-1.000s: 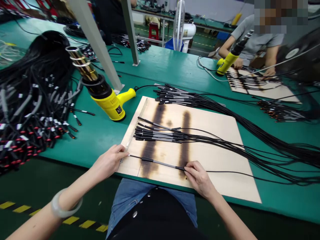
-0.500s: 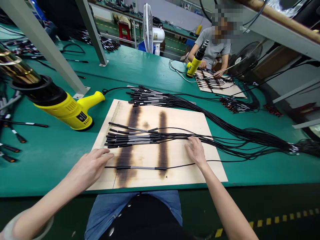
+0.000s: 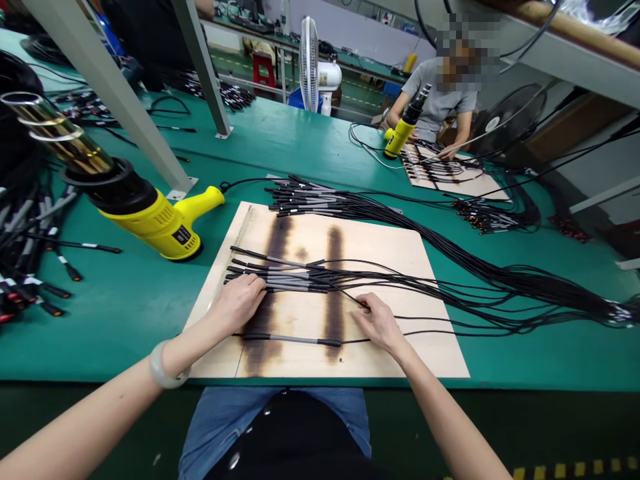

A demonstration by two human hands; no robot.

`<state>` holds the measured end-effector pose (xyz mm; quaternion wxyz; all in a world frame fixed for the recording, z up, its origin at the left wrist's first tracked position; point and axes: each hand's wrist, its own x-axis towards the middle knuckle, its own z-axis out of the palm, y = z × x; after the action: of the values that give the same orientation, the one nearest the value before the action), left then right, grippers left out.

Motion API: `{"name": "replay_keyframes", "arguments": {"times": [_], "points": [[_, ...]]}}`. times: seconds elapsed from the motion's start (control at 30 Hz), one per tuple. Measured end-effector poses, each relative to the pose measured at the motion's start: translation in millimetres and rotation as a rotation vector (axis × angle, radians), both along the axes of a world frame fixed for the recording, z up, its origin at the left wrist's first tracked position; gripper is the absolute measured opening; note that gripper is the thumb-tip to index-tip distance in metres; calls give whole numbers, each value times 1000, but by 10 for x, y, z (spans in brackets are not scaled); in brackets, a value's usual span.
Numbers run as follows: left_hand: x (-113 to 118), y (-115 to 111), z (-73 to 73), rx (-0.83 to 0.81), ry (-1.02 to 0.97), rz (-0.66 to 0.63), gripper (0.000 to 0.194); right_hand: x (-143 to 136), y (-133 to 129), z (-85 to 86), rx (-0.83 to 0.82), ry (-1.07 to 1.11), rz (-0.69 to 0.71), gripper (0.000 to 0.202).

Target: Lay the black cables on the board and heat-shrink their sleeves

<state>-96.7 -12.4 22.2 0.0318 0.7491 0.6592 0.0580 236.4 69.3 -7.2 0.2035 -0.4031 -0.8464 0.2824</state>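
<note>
On the board [image 3: 383, 247] lay cables [image 3: 345, 274], presumably limp, best held by sleeves [image 3: 293, 340]. Right hand [image 3: 379, 323] pinched one; left hand [image 3: 240, 301]: grip unclear.

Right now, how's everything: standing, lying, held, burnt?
Wooden board: flat, scorched dark in places.
Cable bunch: lying on the wooden board.
Lone cable: lying apart.
Left hand: on the cable bunch, grip unclear.
Right hand: holding a black cable.
Far cable bundle: lying.
Yellow heat gun: standing; on or off unclear.
White fan: upright.

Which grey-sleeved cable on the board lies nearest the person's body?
The lone cable near the front edge of the board; the other cables there lie grouped farther back.
</note>
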Motion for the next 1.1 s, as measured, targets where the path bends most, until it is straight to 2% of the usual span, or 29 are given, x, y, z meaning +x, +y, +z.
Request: {"name": "replay_keyframes", "arguments": {"times": [0.13,0.2,0.27,0.43,0.53,0.63,0.87,1.1], "points": [[15,101,97,75,19,57,17,-271,-88,-12,-176,233,-4,45],[-19,137,122,90,0,58,32,-332,-125,43,-234,305,35,34],[-76,160,126,43,-32,31,37,-332,-146,121,-248,322,93,18],[-228,132,155,-78,-56,-28,14,-252,-186,213,-187,190,164,23],[-314,52,214,-72,-62,-57,15,-265,-233,168,-191,125,162,17],[-402,-68,263,-71,-60,-56,21,-337,-265,116,-192,96,176,31],[-484,-369,283,-156,-162,-34,29,-588,-315,26,61,-84,238,26],[-517,-504,298,-205,-246,6,23,-652,-403,-1,119,-81,322,27]]}}
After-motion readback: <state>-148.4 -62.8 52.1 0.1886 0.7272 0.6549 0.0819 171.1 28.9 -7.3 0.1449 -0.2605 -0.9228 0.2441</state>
